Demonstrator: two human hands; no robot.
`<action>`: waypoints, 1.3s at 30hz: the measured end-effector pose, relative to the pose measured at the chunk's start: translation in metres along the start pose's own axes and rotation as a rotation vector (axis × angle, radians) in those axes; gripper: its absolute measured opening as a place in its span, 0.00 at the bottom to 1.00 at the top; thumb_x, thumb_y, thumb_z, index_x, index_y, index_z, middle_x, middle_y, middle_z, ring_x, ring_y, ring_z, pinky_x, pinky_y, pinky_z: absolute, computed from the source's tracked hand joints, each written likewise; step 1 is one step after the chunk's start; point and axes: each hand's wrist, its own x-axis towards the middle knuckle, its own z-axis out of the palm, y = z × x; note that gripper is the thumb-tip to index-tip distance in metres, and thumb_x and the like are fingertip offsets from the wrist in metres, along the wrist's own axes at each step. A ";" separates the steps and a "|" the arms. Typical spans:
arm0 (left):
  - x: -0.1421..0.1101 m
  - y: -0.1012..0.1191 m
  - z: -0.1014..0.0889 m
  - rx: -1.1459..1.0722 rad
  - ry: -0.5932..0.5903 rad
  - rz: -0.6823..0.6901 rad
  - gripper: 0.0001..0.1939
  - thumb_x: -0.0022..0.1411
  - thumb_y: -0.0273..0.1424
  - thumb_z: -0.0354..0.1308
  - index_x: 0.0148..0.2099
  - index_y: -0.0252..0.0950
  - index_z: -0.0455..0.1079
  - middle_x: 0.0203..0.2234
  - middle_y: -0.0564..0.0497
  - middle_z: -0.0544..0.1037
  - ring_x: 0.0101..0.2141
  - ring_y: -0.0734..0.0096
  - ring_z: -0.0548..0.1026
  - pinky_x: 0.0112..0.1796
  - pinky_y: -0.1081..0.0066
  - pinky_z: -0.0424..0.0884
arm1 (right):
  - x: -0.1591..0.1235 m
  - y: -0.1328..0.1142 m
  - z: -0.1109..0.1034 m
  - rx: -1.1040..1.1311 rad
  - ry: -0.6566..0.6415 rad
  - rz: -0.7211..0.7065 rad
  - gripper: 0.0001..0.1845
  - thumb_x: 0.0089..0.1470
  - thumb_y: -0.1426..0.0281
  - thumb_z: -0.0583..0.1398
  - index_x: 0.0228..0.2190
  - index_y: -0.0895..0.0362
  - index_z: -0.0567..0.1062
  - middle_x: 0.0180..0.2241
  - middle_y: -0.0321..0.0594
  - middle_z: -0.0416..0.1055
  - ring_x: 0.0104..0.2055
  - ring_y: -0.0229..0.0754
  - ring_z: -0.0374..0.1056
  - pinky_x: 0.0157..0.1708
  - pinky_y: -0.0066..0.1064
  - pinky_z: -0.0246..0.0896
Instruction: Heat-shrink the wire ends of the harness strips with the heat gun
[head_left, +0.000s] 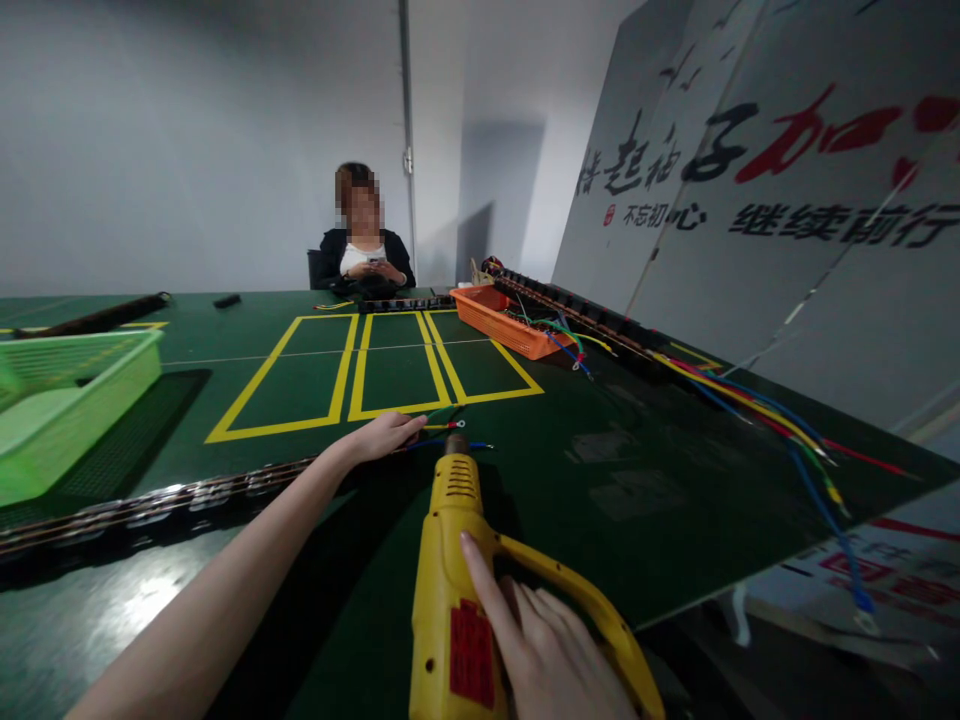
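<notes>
My right hand (pixel 551 655) grips a yellow heat gun (pixel 454 570) by its handle, index finger laid along the body; the nozzle points away from me over the green table (pixel 645 480). My left hand (pixel 382 435) reaches forward, fingers closed on short coloured wires (pixel 454 428) with ring terminals lying just ahead of the nozzle. Red, green and blue leads show beside the fingertips.
A green plastic basket (pixel 71 400) stands at the left. An orange tray (pixel 499 318) with wires sits at the back. Long coloured wires (pixel 780 420) trail along the right edge below leaning sign boards. Yellow tape rectangles mark the table. A person sits at the far end.
</notes>
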 end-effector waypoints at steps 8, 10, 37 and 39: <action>0.002 -0.006 -0.001 -0.008 -0.005 -0.005 0.32 0.55 0.60 0.40 0.24 0.36 0.61 0.17 0.55 0.61 0.21 0.73 0.59 0.25 0.71 0.55 | 0.008 -0.016 0.008 -0.083 -0.013 -0.102 0.54 0.42 0.78 0.52 0.62 0.65 0.24 0.39 0.49 0.72 0.39 0.49 0.71 0.39 0.38 0.67; 0.002 -0.007 -0.002 -0.008 -0.011 -0.002 0.31 0.55 0.60 0.40 0.23 0.36 0.60 0.17 0.55 0.61 0.21 0.73 0.59 0.25 0.71 0.55 | 0.010 -0.019 0.009 -0.081 -0.016 -0.119 0.54 0.43 0.76 0.53 0.62 0.67 0.24 0.39 0.51 0.72 0.40 0.50 0.71 0.40 0.38 0.67; -0.004 -0.001 -0.005 0.048 -0.074 -0.005 0.25 0.56 0.54 0.49 0.31 0.34 0.67 0.22 0.54 0.67 0.25 0.71 0.66 0.26 0.73 0.59 | -0.004 0.018 -0.028 0.385 -0.282 0.369 0.68 0.32 0.48 0.67 0.64 0.50 0.35 0.50 0.43 0.65 0.51 0.55 0.61 0.49 0.45 0.57; -0.004 -0.001 -0.005 0.047 -0.066 -0.012 0.25 0.56 0.54 0.49 0.30 0.34 0.67 0.22 0.53 0.68 0.25 0.71 0.66 0.27 0.73 0.59 | -0.006 0.020 -0.029 0.374 -0.280 0.395 0.68 0.32 0.50 0.68 0.64 0.49 0.33 0.49 0.42 0.65 0.51 0.54 0.61 0.49 0.45 0.57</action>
